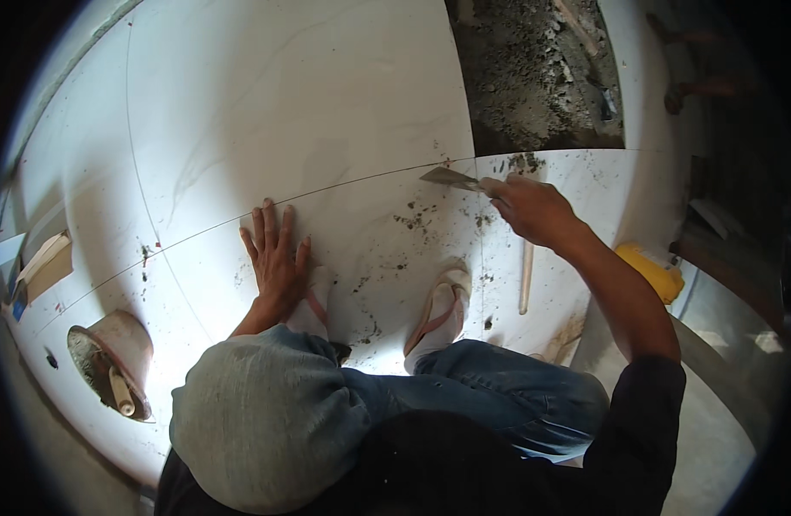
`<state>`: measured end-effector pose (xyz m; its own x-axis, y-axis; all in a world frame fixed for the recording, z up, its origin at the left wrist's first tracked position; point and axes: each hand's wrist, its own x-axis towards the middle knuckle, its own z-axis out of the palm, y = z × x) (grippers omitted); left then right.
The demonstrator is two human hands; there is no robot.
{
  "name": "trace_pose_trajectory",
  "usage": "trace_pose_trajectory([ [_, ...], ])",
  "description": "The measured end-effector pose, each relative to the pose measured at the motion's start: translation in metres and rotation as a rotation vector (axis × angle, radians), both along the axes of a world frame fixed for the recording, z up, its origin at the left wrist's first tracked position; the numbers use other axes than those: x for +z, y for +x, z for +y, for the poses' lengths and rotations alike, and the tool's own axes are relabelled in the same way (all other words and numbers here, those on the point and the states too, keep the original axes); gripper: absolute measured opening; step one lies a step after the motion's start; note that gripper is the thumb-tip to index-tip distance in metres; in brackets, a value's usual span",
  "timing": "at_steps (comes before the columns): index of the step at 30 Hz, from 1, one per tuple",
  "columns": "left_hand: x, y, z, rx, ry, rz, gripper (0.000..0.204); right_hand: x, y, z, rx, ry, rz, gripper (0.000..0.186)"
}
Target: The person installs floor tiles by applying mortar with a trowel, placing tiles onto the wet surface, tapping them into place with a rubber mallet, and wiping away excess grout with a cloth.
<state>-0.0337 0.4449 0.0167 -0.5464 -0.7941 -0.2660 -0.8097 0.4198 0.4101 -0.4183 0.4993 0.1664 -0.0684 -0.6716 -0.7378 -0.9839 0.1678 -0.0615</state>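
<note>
Right hand [535,209] grips the putty knife [450,178] — blade pointing left, beside the tile joint [361,180] — left hand [278,268] splayed, empty.

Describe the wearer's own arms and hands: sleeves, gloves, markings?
The left hand and right hand are gloveless. The right forearm is bare, no watch or band visible; a plain black sleeve ends near the elbow. The left arm is mostly hidden.

Glare whitens the tiles [202,275] while dark edges bow.
</note>
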Motion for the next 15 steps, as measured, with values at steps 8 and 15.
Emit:
trace_pose_trajectory([
  [8,0.001,0.004,-0.006,-0.001,0.009,0.016,0.061,-0.001,0.008,-0.017,0.102,0.023,0.06,0.029],
  [15,-0.001,0.003,-0.007,0.003,0.026,0.02,0.06,0.003,0.03,-0.053,0.162,0.111,0.069,0.027],
])
